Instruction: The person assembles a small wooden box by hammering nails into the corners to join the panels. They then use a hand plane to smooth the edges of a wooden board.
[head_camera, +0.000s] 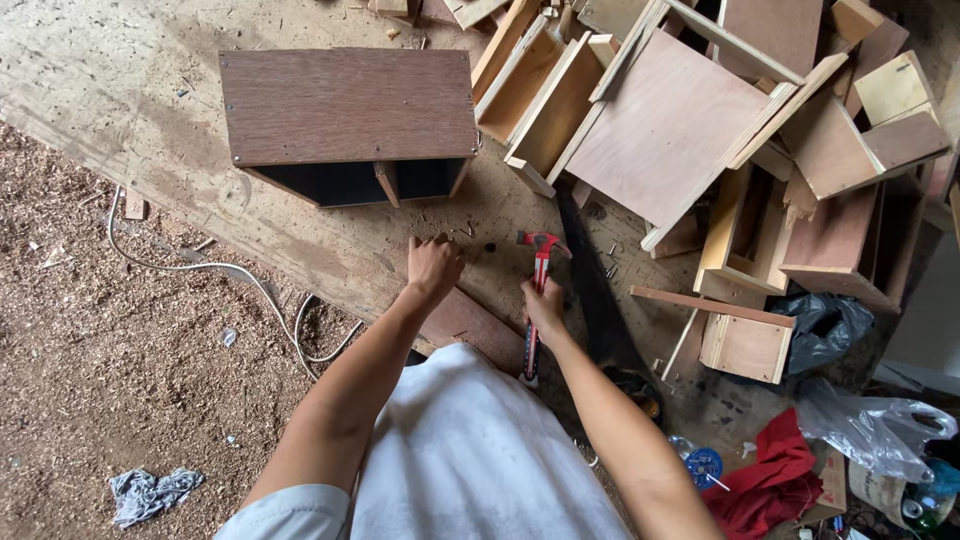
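Seen from the head camera, the dark brown wooden box (348, 120) lies on the worn board floor (120, 70), its open side toward the person; a thin divider splits the shadowed inside into two compartments, and nothing can be made out in either. To the right, a heap of pale plywood boxes and frames (700, 130) is piled loosely, several tilted against each other; the open ones show bare wood inside.

The left hand (434, 265) is curled, fingertips down on the board beside a scatter of small nails (465, 233), just in front of the dark box; whether it pinches a nail cannot be told. The right hand (545, 308) is closed around the handle of a red-and-black hammer (538, 270), whose head points away from the person and rests near the nails, between the two hands.

At lower right, a black plastic bag (825, 320) sits crumpled under the plywood pieces, its contents hidden. A clear plastic bag (880, 425) lies near it, beside a red cloth (770, 475) and a small blue round lid (704, 465). A white cable (220, 270) curves over the sawdust (110, 370) on the left, where a grey rag (150, 493) lies.
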